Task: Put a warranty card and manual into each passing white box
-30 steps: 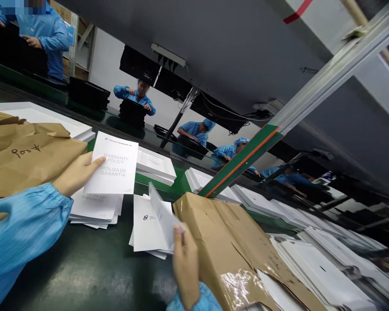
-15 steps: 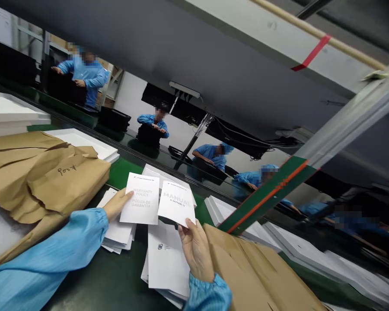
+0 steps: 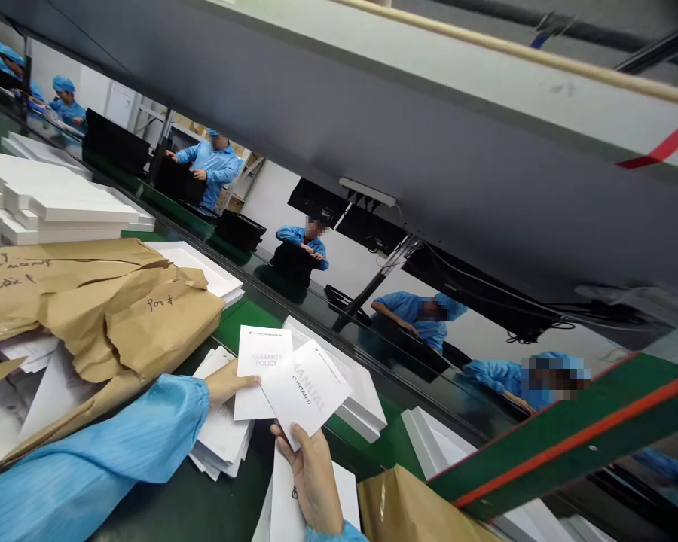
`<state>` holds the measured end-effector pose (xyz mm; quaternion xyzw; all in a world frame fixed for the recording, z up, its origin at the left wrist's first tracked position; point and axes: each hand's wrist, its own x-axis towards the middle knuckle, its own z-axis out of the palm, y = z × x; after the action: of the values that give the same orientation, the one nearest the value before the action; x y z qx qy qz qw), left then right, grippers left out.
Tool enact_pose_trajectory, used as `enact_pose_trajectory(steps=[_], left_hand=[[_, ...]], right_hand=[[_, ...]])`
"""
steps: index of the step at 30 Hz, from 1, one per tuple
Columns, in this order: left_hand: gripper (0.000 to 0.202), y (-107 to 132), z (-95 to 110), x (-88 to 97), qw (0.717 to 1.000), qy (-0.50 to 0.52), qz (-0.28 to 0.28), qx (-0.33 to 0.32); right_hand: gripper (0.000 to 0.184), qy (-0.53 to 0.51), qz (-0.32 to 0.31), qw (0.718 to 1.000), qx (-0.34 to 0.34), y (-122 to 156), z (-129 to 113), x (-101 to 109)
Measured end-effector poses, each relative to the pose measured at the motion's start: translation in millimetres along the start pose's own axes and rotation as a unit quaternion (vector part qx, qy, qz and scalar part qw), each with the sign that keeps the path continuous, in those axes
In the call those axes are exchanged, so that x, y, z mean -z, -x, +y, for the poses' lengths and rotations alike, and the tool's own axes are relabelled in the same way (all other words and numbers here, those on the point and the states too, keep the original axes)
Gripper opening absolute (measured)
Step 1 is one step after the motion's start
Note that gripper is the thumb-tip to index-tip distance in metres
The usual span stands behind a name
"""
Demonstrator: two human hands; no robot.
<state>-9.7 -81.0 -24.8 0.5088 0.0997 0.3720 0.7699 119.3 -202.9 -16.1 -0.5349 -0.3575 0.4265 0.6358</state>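
My left hand, in a blue sleeve, grips a white booklet printed "WARRANTY POLICY" by its left edge. My right hand pinches a white "MANUAL" booklet by its bottom corner, and this booklet overlaps the right part of the warranty booklet. Both booklets are held above the dark green table. Beneath my left hand lies a stack of warranty booklets. Under my right hand lies a stack of white manuals.
Torn brown wrapping paper covers paper stacks at the left, more brown paper lies at the lower right. White flat boxes are stacked at the far left and behind the booklets. Several people in blue coats work across a conveyor with black screens.
The view has swung up and left. My right hand lifted a manual from its stack and brought it against the warranty booklet in my left hand, where it now overlaps it at a tilt.
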Motion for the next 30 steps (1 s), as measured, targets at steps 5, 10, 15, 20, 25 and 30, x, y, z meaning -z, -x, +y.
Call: enact_pose_trajectory(steps=[5,10,15,20,25,30], left_hand=[[0.051,-2.2,-5.5,1.8,0.997,0.024,0.077,0.004],[0.055,-3.0,-7.4,4.4,0.994,0.018,0.107,0.009],[0.051,-3.0,-7.2,4.7,0.996,-0.007,0.088,0.009],[0.044,-1.4,-4.7,3.3,0.996,-0.042,0.076,0.003],[0.044,-1.3,-6.4,3.6,0.989,-0.103,0.107,-0.013],[0.046,0.4,-4.2,0.0,0.992,-0.109,0.036,-0.051]], right_hand=[[0.021,0.229,-0.060,0.969,0.070,1.3,-3.2,10.9],[0.024,0.394,-0.050,0.907,0.142,1.7,-5.8,18.6],[0.023,0.317,0.027,0.941,0.111,-0.4,-4.7,23.9],[0.030,0.187,0.108,0.970,0.114,2.1,-9.3,21.5],[0.039,0.042,0.061,0.991,0.116,5.8,-18.1,18.5],[0.040,-0.010,0.069,0.997,0.026,3.4,-14.1,21.1]])
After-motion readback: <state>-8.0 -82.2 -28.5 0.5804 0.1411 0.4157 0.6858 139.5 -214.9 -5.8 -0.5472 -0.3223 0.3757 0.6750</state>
